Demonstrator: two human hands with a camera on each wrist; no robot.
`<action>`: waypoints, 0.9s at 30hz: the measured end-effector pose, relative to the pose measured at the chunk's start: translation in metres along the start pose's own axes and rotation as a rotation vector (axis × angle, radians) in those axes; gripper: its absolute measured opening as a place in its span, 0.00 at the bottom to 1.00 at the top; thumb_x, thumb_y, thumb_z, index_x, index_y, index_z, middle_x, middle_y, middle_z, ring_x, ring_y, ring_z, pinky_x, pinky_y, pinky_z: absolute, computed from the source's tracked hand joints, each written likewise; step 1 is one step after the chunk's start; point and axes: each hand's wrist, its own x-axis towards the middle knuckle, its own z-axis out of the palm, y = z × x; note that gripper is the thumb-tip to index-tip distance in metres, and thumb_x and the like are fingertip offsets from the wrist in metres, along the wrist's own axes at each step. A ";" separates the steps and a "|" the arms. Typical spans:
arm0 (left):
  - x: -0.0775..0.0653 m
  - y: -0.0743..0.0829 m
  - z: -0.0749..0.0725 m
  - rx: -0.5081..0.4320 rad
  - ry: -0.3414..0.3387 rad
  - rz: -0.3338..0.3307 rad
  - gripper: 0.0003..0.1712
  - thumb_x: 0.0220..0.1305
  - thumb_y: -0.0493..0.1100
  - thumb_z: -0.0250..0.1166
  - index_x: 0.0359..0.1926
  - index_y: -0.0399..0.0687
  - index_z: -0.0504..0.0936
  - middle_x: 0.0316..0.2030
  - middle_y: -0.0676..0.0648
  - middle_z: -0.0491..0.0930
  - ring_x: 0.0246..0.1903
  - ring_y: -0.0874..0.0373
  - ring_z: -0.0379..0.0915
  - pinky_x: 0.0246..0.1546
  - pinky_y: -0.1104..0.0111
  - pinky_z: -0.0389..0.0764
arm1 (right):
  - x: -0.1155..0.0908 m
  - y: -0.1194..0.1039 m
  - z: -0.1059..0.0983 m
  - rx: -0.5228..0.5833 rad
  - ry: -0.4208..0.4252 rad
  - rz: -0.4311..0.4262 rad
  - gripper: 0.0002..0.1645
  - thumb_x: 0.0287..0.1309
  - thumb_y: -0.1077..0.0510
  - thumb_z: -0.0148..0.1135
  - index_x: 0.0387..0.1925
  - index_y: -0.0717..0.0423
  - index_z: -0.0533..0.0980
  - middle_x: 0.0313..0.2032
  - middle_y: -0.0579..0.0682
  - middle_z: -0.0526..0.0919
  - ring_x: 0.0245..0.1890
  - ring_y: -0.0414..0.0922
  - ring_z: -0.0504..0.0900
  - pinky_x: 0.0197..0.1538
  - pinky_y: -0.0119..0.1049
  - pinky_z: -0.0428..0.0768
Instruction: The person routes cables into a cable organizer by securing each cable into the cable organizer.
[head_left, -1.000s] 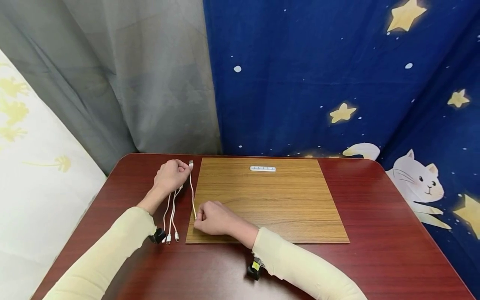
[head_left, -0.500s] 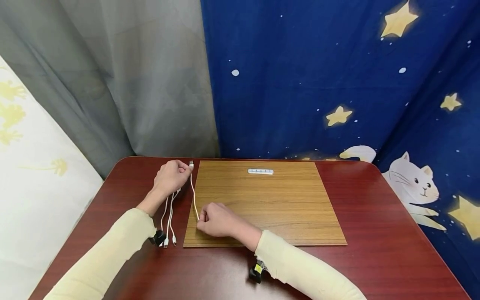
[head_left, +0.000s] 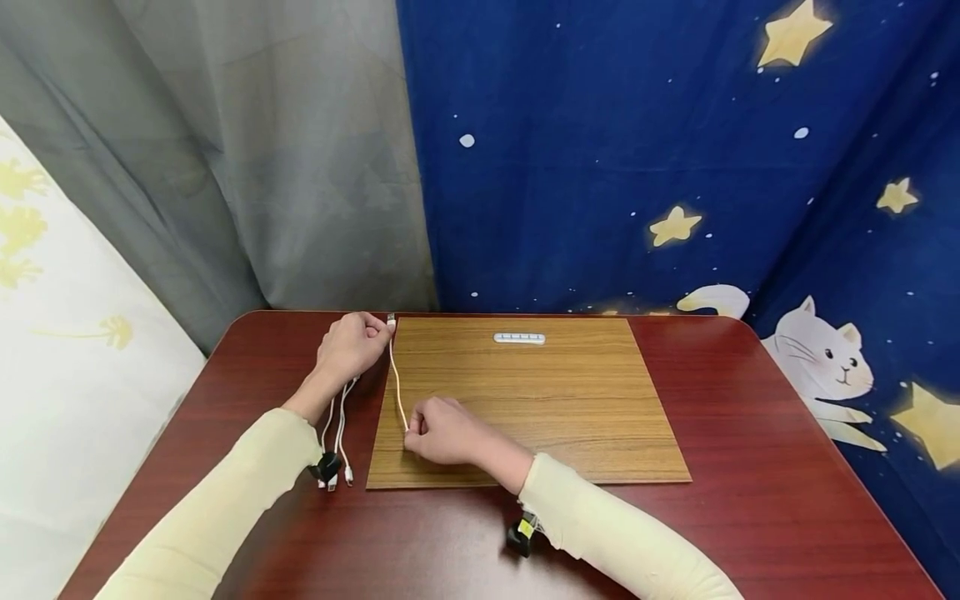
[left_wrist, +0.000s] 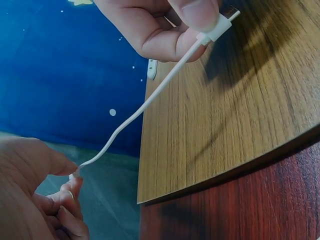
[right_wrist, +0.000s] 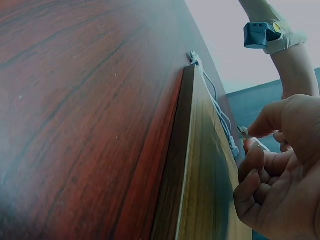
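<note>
A white charging cable (head_left: 397, 382) stretches between my hands over the left part of the wood-grain board (head_left: 540, 408). My left hand (head_left: 351, 343) pinches its USB plug end at the board's far left corner, the metal tip sticking out past the fingers. Nearer the front, my right hand (head_left: 444, 432) pinches the cable's other end. In the left wrist view, that end's white connector (left_wrist: 219, 29) shows between thumb and finger close over the board. A white slotted strip (head_left: 519, 338) lies near the board's far edge, apart from both hands.
Several more white cables (head_left: 342, 425) lie side by side on the dark red table (head_left: 750, 467), left of the board, partly hidden by the left wrist. Grey and blue star-patterned curtains (head_left: 615, 167) hang behind the table.
Both hands have moved slightly to the right with the cable, bringing it from the board's left edge to over the board. Both keep their pinch.
</note>
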 end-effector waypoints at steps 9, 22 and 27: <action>0.003 0.003 0.004 -0.011 0.010 -0.002 0.17 0.71 0.55 0.61 0.41 0.46 0.85 0.38 0.47 0.84 0.38 0.46 0.79 0.38 0.51 0.76 | 0.000 0.011 -0.004 0.014 0.010 0.010 0.10 0.57 0.59 0.65 0.23 0.47 0.75 0.21 0.40 0.76 0.23 0.37 0.73 0.30 0.32 0.73; 0.011 0.017 0.016 -0.020 0.012 -0.007 0.17 0.71 0.55 0.61 0.40 0.48 0.85 0.39 0.48 0.84 0.38 0.48 0.79 0.38 0.51 0.76 | -0.003 0.022 -0.010 -0.027 0.053 0.003 0.11 0.55 0.59 0.66 0.21 0.45 0.75 0.19 0.39 0.75 0.22 0.37 0.73 0.30 0.33 0.73; 0.013 0.024 0.019 -0.033 0.005 -0.007 0.17 0.71 0.55 0.62 0.39 0.48 0.85 0.38 0.49 0.84 0.35 0.49 0.79 0.36 0.53 0.76 | -0.006 0.023 -0.014 -0.023 0.056 0.010 0.11 0.56 0.60 0.65 0.22 0.46 0.75 0.19 0.40 0.75 0.22 0.38 0.73 0.29 0.33 0.72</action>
